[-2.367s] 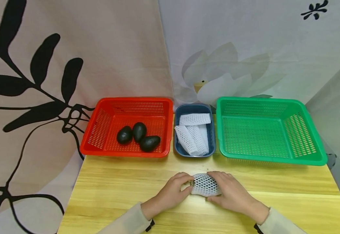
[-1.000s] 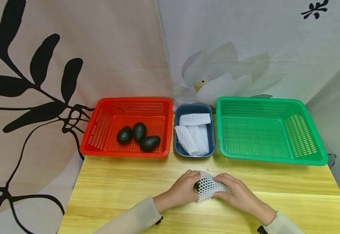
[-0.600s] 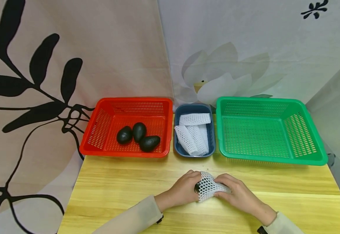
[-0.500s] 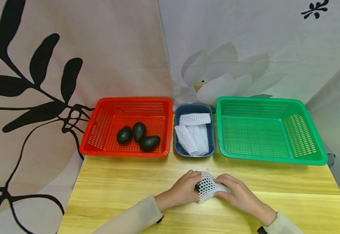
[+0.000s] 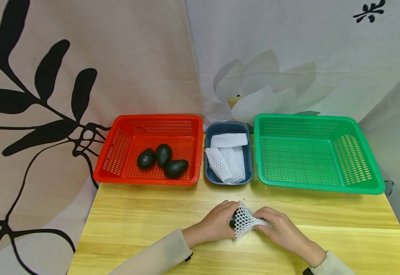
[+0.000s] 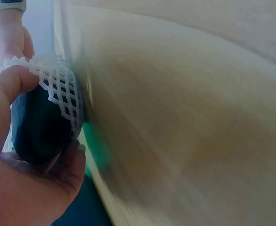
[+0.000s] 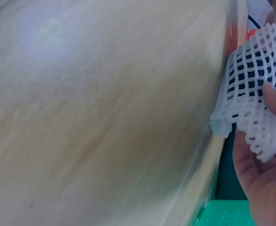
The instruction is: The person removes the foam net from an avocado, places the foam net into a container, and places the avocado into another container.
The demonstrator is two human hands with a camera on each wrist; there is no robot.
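A dark avocado [image 6: 39,125] sits partly inside a white foam fruit net [image 5: 245,220], its bare end toward the left. My left hand [image 5: 217,221] grips the avocado at that bare end, with the thumb by the net's edge in the left wrist view. On the other side my right hand [image 5: 278,230] pinches the narrowed right end of the net between thumb and fingers. In the right wrist view the net's tail [image 7: 260,120] spreads past the thumb, and dark avocado skin shows through the mesh beyond it. Both hands are low over the wooden table [image 5: 145,214].
Behind the hands stands a red basket [image 5: 148,181] with avocados [image 5: 163,155] in it. A small blue bin [image 5: 250,160] with several folded white foam nets [image 5: 229,140] is in the middle, and a green basket [image 5: 320,188] stands at the right.
Both hands have moved slightly right with the avocado and net. The left hand has shifted from the net's end to around the avocado; the net's right end now looks narrower between the right fingers.
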